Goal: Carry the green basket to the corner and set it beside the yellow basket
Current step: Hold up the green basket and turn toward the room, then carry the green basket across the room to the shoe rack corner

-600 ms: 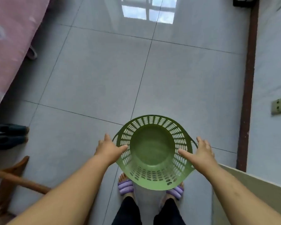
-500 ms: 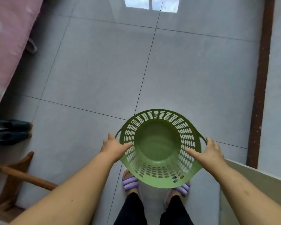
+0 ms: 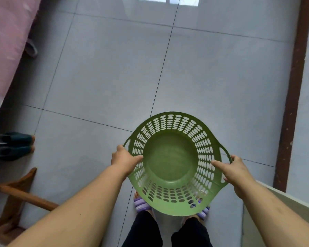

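Grey glossy floor tiles [image 3: 100, 72] with thin dark joints fill the view from above. Nearest, two legs in dark trousers [image 3: 143, 229] are seen, with feet in purple striped slippers [image 3: 141, 204] set on the tiles. Just above them, the round green plastic basket [image 3: 169, 164], its wall pierced by rows of oval holes, is held off the floor, upright and empty, and part of both slippers is hidden by it. Its left rim is gripped by the left hand [image 3: 125, 161], thumb pressed inside the wall and the other fingers curled around the outside near the loop handle. The right rim is gripped likewise by the right hand [image 3: 234, 170], thumb laid inside, fingers wrapped beneath the handle. A brown wooden frame [image 3: 23, 193] is seen at the lower left, and a pair of dark shoes [image 3: 11, 145] beyond it. Farther off, a pink bedcover [image 3: 5, 41] runs along the left edge, and a dark red-brown skirting strip [image 3: 292, 90] borders the pale wall on the right.
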`<state>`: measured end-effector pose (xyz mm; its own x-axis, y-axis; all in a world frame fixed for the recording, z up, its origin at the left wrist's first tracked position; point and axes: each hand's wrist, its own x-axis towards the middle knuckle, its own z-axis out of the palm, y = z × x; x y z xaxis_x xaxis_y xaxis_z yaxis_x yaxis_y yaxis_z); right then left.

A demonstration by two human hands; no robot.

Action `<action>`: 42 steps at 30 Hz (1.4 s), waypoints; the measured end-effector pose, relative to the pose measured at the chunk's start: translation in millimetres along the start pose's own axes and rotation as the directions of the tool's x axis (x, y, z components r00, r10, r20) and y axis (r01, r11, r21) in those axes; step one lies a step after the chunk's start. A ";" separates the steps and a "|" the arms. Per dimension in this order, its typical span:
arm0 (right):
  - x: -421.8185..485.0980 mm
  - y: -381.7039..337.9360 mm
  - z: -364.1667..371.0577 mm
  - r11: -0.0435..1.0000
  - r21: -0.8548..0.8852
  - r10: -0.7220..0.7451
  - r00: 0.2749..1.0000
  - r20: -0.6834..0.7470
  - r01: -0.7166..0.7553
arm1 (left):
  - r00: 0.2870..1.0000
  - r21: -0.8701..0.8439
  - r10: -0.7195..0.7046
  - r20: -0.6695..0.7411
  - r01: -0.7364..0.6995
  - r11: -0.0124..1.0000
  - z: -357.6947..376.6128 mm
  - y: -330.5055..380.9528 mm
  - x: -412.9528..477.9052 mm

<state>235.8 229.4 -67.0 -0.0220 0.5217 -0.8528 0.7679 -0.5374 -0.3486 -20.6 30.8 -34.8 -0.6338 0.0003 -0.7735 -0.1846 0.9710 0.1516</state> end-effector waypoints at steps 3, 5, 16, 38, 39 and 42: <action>-11.6 -20.2 -2.6 0.999 -0.032 -0.022 1.000 0.004 0.022 | 0.999 0.085 -0.018 -0.048 0.022 0.996 -16.4 7.9 -7.4; -34.0 -55.9 -21.8 0.993 -0.058 -0.100 0.995 -0.008 0.099 | 0.996 0.095 0.009 -0.085 0.000 0.995 -44.2 30.1 -29.8; -130.5 -288.1 -70.7 0.818 -0.405 -0.483 0.870 -0.100 0.408 | 0.924 0.154 0.214 -0.318 -0.172 0.973 -190.5 171.2 -100.5; -57.0 -804.9 -34.5 0.815 -0.245 -0.565 0.814 -0.137 0.525 | 0.842 0.173 0.354 -0.406 -0.309 0.935 -512.5 550.8 86.3; -47.4 -837.3 -30.4 0.811 -0.247 -0.569 0.813 -0.123 0.531 | 0.846 0.158 0.337 -0.414 -0.297 0.942 -528.3 572.4 99.3; -27.2 -924.4 -17.4 0.779 -0.269 -0.605 0.792 -0.084 0.566 | 0.847 0.115 0.298 -0.440 -0.277 0.954 -573.2 625.1 135.0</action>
<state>-462.3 723.5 285.2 -0.4282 0.7936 -0.4323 0.7583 0.0553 -0.6496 -652.1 500.9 308.3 -0.9223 0.1850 -0.3394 0.0853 0.9538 0.2881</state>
